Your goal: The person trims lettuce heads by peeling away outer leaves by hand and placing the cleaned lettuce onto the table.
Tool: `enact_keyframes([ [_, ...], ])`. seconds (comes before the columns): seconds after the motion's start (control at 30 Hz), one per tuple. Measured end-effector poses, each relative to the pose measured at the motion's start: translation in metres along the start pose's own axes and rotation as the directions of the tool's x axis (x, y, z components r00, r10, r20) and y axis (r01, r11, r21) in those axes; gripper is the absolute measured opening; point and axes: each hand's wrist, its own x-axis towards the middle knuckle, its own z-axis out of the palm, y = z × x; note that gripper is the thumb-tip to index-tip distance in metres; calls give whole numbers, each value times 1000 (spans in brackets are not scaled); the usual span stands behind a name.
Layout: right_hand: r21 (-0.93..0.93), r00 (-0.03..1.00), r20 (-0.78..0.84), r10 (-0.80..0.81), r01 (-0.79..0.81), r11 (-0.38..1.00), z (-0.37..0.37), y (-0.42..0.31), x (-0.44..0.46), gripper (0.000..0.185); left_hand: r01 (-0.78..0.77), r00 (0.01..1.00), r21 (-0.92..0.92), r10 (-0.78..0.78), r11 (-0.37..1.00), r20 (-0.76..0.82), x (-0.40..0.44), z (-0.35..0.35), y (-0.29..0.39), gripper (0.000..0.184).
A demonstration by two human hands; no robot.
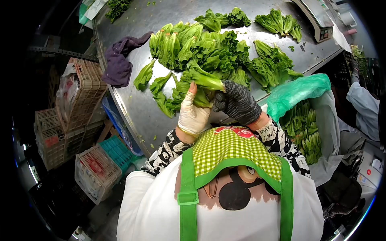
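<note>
My left hand (194,114), in a whitish glove with the thumb bare, is closed around a head of lettuce (201,77) just above the near edge of the metal table. The lettuce lies tilted, its leaves toward the upper left and its pale cut stem to the right. My right hand (238,103), in a dark grey knit glove, is curled shut against that stem end. Whether a small tool is also inside its fingers is hidden. Behind my hands spreads a large pile of lettuce (209,48), with loose leaves (144,75) at its left.
A purple cloth (120,64) lies on the metal table (132,106) at its left edge. A scale (317,20) stands at the back right. At my right is a lined crate of lettuce (303,130) with a green bag (299,94). Plastic crates (82,88) are stacked at the left.
</note>
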Motion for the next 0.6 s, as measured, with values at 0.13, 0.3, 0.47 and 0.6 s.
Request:
enact_keyframes([
  [0.13,-154,997,-74,-4,-8,988,2,-1,-5,27,26,999,35,-26,999,21,0,-7,2,41],
  [0.3,-677,978,119,-169,204,707,-4,-10,-6,34,-2,1000,15,1,1000,9,1,-5,3,40],
  [0.47,-758,970,87,-226,211,617,-6,-8,-12,18,-30,999,-66,29,997,-15,5,-7,9,36],
  [0.6,-861,891,207,-404,362,357,-16,-1,-10,18,-35,999,-32,35,999,2,7,-13,10,33],
])
